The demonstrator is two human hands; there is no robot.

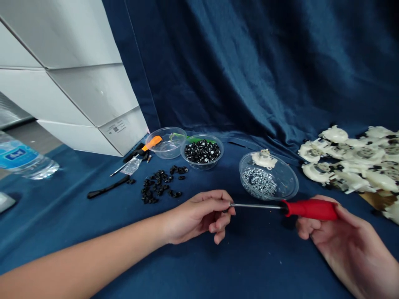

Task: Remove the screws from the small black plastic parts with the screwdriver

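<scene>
Both hands on a red-handled screwdriver (pixel 289 207)

Right hand (pixel 339 236) grips its handle; left hand (pixel 199 216) pinches its tip. Just behind the screwdriver sits a bowl of screws (pixel 282 185), loose black parts (pixel 160 187) further left.

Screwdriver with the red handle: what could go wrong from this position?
1. The left hand pinches the tip of the red-handled screwdriver, which the right hand holds; a push might prick the fingers.
2. The bowl of screws sits just behind the shaft; a swing could tip it.
</scene>
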